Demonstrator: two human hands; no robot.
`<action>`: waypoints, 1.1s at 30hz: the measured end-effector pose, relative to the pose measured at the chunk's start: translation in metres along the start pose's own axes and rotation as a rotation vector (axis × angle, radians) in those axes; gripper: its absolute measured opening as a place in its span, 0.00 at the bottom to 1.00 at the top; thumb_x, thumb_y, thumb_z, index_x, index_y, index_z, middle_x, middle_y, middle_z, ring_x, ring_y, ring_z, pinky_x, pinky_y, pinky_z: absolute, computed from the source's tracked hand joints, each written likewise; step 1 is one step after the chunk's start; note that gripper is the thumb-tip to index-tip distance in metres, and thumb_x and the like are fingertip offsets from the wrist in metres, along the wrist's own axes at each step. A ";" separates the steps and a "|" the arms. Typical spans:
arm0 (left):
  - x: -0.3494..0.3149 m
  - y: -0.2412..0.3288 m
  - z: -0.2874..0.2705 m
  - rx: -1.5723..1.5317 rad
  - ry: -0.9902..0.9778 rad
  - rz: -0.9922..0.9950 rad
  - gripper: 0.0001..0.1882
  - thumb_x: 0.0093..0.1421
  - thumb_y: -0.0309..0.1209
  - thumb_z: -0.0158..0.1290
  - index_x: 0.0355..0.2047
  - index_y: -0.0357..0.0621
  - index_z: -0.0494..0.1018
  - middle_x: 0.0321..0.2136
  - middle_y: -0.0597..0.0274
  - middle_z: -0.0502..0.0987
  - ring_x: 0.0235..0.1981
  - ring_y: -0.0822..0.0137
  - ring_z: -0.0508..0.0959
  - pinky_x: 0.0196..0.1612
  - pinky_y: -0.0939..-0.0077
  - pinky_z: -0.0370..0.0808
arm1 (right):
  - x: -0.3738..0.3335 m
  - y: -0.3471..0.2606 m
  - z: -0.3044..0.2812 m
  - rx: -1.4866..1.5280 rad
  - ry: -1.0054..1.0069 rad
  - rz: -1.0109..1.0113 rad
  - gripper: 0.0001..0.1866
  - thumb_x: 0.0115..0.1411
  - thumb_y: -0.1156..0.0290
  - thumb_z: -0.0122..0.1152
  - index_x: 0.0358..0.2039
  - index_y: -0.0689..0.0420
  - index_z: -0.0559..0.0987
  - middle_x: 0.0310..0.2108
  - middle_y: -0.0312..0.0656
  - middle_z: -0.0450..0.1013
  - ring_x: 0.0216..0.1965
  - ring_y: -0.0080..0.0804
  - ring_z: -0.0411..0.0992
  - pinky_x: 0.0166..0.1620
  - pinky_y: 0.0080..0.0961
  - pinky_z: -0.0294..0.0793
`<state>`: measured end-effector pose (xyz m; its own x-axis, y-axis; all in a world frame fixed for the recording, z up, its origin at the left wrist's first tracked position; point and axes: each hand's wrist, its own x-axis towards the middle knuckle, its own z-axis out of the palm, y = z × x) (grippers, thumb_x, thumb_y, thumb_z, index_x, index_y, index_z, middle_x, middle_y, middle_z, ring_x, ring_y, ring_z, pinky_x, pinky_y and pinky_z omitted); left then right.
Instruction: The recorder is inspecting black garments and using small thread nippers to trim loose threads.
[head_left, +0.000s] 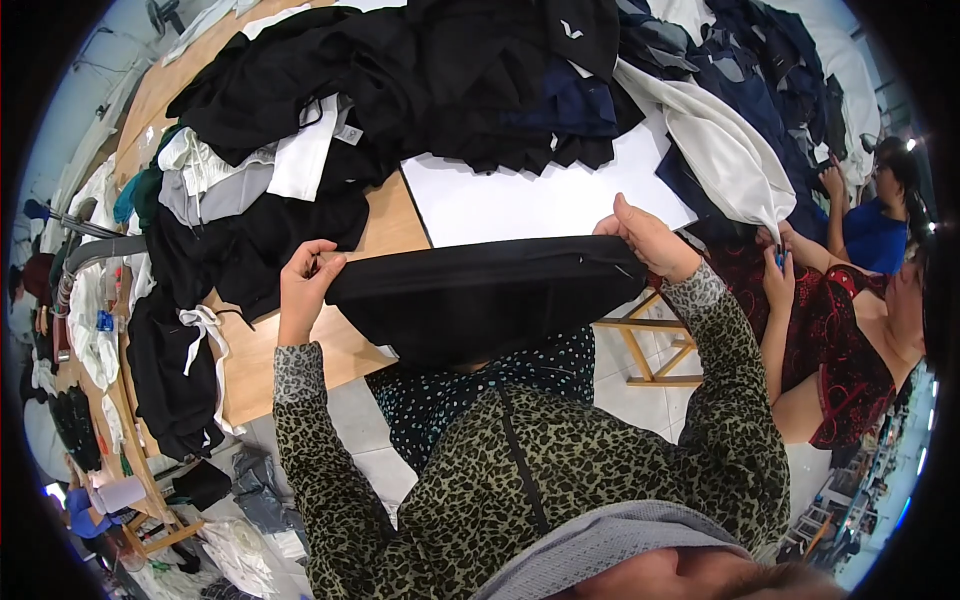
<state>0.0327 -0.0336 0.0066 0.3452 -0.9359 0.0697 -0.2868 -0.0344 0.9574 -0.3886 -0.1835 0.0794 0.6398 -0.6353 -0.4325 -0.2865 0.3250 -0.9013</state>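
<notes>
A black garment point(485, 300) is stretched sideways in front of me, above my lap at the table's near edge. One straight folded edge runs along its top, and the rest hangs down below. My left hand point(308, 283) pinches its left corner between thumb and fingers. At the other end my right hand point(655, 242) grips the right corner, thumb pointing up and fingers partly hidden by the cloth. Small light thread-like marks show near that right end. Just beyond the garment lies a white sheet point(530, 205) on the table.
Black clothes point(400, 80) are heaped across the far side of the wooden table point(270, 375). White and grey garments point(215, 185) lie at the left. To the right, a co-worker holds a small blue-handled tool at a white garment point(725, 150). A wooden stool point(655, 350) stands below.
</notes>
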 end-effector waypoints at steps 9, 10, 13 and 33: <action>-0.004 0.028 0.015 0.014 -0.097 0.033 0.08 0.55 0.25 0.57 0.35 0.37 0.73 0.20 0.77 0.68 0.21 0.86 0.63 0.24 0.91 0.59 | 0.009 -0.012 0.017 -0.331 -0.209 -0.069 0.06 0.53 0.73 0.62 0.30 0.63 0.78 0.23 0.29 0.73 0.25 0.12 0.66 0.31 0.11 0.66; -0.004 0.033 0.018 0.054 -0.142 0.076 0.08 0.55 0.25 0.58 0.34 0.37 0.73 0.21 0.75 0.70 0.22 0.85 0.65 0.25 0.90 0.62 | 0.010 -0.013 0.019 -0.428 -0.259 -0.134 0.07 0.53 0.72 0.62 0.30 0.64 0.78 0.23 0.29 0.73 0.25 0.12 0.66 0.30 0.12 0.65; -0.011 0.055 0.027 0.117 -0.311 0.099 0.06 0.53 0.25 0.58 0.31 0.36 0.76 0.21 0.68 0.75 0.23 0.82 0.71 0.26 0.87 0.67 | 0.009 -0.022 0.027 -0.532 -0.237 -0.170 0.11 0.50 0.68 0.65 0.29 0.62 0.79 0.20 0.33 0.73 0.22 0.15 0.65 0.28 0.15 0.66; -0.036 0.031 0.139 0.484 -0.210 0.628 0.17 0.46 0.19 0.55 0.39 0.44 0.73 0.26 0.59 0.72 0.29 0.59 0.75 0.29 0.71 0.73 | -0.039 -0.097 0.084 -1.325 -0.642 -1.168 0.07 0.41 0.73 0.56 0.17 0.56 0.66 0.16 0.35 0.61 0.22 0.28 0.66 0.41 0.25 0.67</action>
<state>-0.1129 -0.0498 -0.0055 -0.1690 -0.8757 0.4523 -0.7414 0.4154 0.5271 -0.3263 -0.1313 0.1857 0.9394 0.3190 0.1251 0.3415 -0.9015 -0.2657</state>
